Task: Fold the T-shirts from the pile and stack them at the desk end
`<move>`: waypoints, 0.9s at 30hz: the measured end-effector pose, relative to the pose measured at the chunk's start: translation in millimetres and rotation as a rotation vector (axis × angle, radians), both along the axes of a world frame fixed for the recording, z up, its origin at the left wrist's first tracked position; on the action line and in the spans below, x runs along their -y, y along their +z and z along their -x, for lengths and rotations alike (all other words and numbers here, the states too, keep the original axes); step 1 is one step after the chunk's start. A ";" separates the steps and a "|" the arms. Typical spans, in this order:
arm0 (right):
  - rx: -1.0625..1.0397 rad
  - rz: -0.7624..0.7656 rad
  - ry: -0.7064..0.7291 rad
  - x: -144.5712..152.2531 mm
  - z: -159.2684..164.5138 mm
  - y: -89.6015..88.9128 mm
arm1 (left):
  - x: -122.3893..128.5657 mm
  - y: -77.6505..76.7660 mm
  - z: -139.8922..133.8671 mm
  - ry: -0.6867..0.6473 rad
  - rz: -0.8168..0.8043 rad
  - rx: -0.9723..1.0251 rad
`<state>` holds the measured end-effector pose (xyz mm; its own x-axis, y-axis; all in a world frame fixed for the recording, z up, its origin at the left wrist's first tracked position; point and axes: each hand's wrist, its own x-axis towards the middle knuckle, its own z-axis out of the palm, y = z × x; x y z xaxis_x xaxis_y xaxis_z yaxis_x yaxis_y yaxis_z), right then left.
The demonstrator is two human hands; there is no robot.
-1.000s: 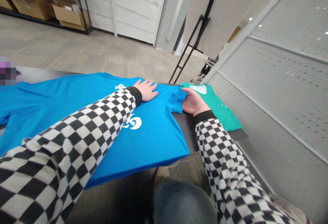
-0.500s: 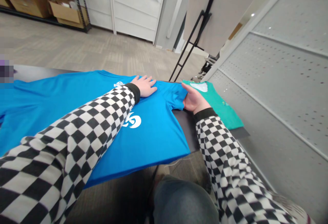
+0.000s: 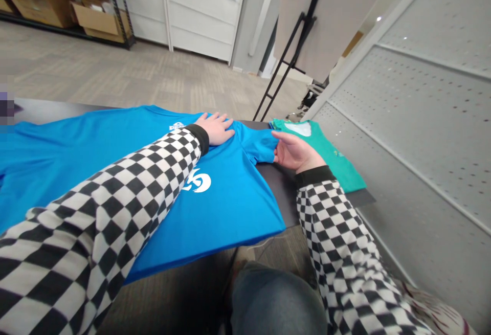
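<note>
A blue T-shirt [image 3: 230, 202] with white prints lies spread over the dark table [image 3: 282, 186], its hem hanging at the near edge. My left hand [image 3: 217, 129] rests flat on the shirt near the shoulder, fingers spread. At the end of the short sleeve, my right hand [image 3: 297, 152] pinches the cuff between thumb and fingers, and the sleeve is stretched out to the right. Just beyond that hand lies a green garment [image 3: 333, 158] with a pale patch at its neck.
A grey perforated panel [image 3: 429, 135] stands close on the right. Behind the table is a black metal stand [image 3: 282, 69]. Cardboard boxes [image 3: 99, 20] sit on a rack at the far left. My knee [image 3: 278, 299] is below the table's near edge.
My right hand has shifted slightly right and down, drawing the sleeve out straighter and smoother. My left hand has stayed in place on the shirt.
</note>
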<state>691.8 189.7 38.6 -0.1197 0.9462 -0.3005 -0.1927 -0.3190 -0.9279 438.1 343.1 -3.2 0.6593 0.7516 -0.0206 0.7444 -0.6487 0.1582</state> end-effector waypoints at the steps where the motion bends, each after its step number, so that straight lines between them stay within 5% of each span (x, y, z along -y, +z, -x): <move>1: -0.002 -0.029 0.005 2.8 4.3 -0.5 | -0.4 -0.4 -0.1 0.000 -0.001 0.001; 5: -0.003 -0.123 0.015 7.2 15.3 -7.4 | -0.8 -0.8 -0.5 -0.002 -0.002 0.008; 10: 0.031 -0.057 0.053 2.7 16.6 -15.0 | 1.6 1.3 -0.6 0.001 0.005 0.006; 18: -0.031 -0.075 -0.231 -11.2 23.4 -17.5 | 1.9 2.5 -0.8 0.005 0.008 -0.008; 27: 0.100 -0.099 -0.298 -14.1 14.7 -23.8 | 1.3 2.1 -0.9 0.008 0.011 0.001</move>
<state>677.0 203.8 14.8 0.1926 0.9604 -0.2012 -0.1707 -0.1691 -0.9707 438.9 341.8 -1.1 0.6530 0.7569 -0.0286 0.7497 -0.6405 0.1664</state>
